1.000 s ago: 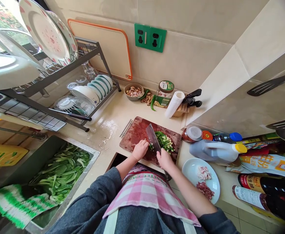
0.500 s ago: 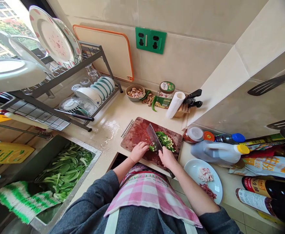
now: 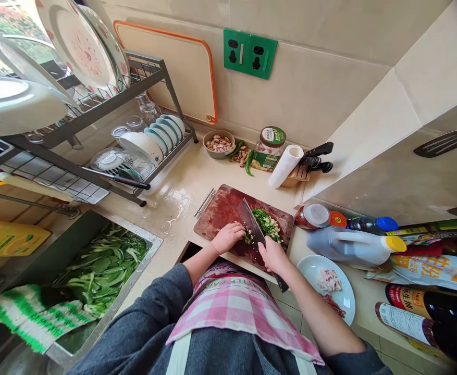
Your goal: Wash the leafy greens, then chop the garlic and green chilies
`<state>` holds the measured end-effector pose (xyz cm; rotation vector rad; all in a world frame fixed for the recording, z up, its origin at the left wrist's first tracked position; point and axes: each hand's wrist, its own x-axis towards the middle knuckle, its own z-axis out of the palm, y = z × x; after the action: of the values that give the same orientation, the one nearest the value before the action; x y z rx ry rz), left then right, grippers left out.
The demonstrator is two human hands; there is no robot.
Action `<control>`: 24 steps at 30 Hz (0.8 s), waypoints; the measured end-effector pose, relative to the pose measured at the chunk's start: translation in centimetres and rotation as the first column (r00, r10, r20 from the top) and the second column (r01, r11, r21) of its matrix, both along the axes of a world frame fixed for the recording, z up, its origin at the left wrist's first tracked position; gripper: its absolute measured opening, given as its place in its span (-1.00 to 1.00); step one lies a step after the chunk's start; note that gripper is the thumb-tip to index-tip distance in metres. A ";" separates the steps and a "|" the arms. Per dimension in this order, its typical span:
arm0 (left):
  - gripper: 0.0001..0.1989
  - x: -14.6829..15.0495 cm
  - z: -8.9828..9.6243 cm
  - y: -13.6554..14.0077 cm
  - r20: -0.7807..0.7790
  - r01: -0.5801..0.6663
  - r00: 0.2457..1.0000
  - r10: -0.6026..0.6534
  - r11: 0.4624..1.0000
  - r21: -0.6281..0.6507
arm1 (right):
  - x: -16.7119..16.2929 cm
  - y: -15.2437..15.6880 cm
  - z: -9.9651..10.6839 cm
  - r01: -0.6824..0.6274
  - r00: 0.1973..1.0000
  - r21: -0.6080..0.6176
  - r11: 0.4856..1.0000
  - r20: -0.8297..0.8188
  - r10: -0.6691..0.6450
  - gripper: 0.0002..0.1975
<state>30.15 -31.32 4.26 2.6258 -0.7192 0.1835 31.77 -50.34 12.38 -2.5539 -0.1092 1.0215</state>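
Observation:
A dark reddish cutting board (image 3: 222,208) lies on the counter in front of me. My right hand (image 3: 273,256) is closed round the handle of a kitchen knife (image 3: 249,216), whose broad blade slants across the board. My left hand (image 3: 228,238) rests on the near part of the board, its bent fingers pressing a short piece of green chili pepper (image 3: 247,237) beside the blade; the fingertips partly hide it. Right of the blade sits a heap of chopped green pepper (image 3: 266,224) with pale bits in it.
A plate (image 3: 347,271) with pale and red meat stands to the right, near a large jug (image 3: 347,247) and bottles. Leafy greens (image 3: 103,271) fill the sink at left. Behind are a garlic bowl (image 3: 218,151), paper towel roll (image 3: 286,166), knife block (image 3: 296,177) and dish rack (image 3: 107,120).
The knife and my right hand have shifted slightly to the right and down. My left fingers now cover more of the pepper piece. The whole view has tilted a little.

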 end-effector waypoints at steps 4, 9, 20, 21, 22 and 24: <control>-0.81 0.5 -0.1 -0.2 -0.057 -0.001 0.998 0.002 1.000 0.020 | -0.2 0.4 -0.1 -0.027 0.999 -0.010 1.000 0.017 0.027 -0.77; -0.80 0.6 -0.1 -0.4 -0.057 -0.027 0.998 0.027 1.000 0.005 | -1.4 1.2 -1.7 -0.028 0.973 -0.107 0.994 0.226 0.051 -0.81; -0.83 -0.3 -1.0 -0.8 -0.033 -0.102 0.994 0.101 0.994 -0.037 | -1.8 1.3 -2.5 0.081 0.980 0.016 0.997 0.184 -0.082 -0.80; -0.83 -0.5 -1.0 -0.8 -0.030 -0.101 0.995 0.100 0.994 -0.042 | -1.9 1.2 -2.9 0.089 0.982 0.035 0.995 0.162 -0.094 -0.79; -0.83 -0.7 -0.9 -0.6 -0.028 -0.097 0.995 0.096 0.994 -0.048 | -1.8 1.2 -3.1 0.106 0.987 0.058 0.993 0.115 -0.113 -0.78; -0.83 -1.0 -0.8 -0.4 -0.025 -0.084 0.996 0.082 0.995 -0.060 | -1.4 0.9 -3.0 0.159 0.987 0.113 0.981 0.004 -0.160 -0.77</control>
<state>29.16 -31.73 3.50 2.5968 -0.5881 0.1971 30.38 -49.45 9.36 -2.4239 0.0334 0.9117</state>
